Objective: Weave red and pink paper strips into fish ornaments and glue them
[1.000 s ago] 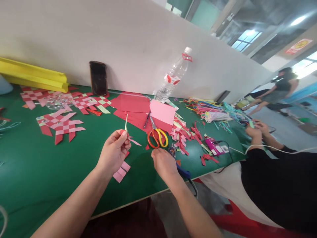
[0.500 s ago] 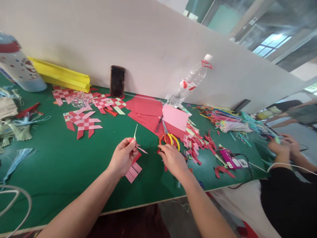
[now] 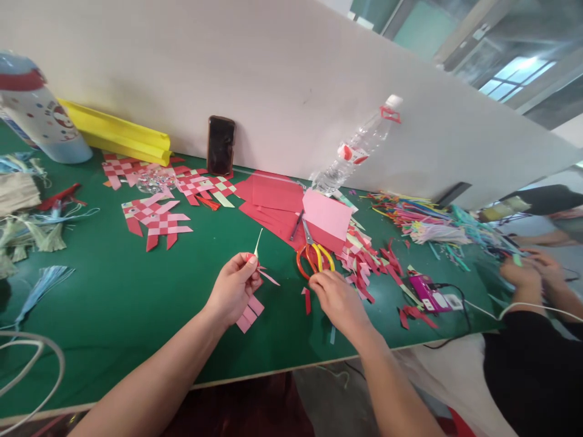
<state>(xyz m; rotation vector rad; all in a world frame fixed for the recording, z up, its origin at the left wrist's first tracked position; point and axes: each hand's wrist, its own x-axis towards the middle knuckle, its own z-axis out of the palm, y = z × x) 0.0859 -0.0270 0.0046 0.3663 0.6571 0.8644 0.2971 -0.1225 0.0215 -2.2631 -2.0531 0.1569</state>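
Note:
My left hand [image 3: 235, 285] is closed in a pinch on a small bundle of folded paper strips. A thin pale strip [image 3: 259, 241] points up from it, and pink ends [image 3: 269, 277] stick out to the right. Pink strips laid side by side [image 3: 249, 314] show just below this hand; its fingers cover part of them. My right hand [image 3: 337, 298] has its fingers curled against the lower handles of the scissors [image 3: 314, 254], which have orange and yellow grips. Its fingertips are partly hidden. A small red scrap [image 3: 307, 301] lies beside it.
Woven red-and-pink paper fish [image 3: 157, 221] lie at left, behind them a phone [image 3: 221, 145] and yellow holder [image 3: 118, 135]. Red sheets [image 3: 273, 194], a pen [image 3: 297, 224], a tilted bottle [image 3: 353, 152] and scraps [image 3: 362, 261] fill the centre-right. Another person's hands [image 3: 523, 273] work at far right.
My right hand has shifted right along the scissor handles, uncovering a red scrap. My left hand keeps its pinch on the paper strips. The view has turned slightly.

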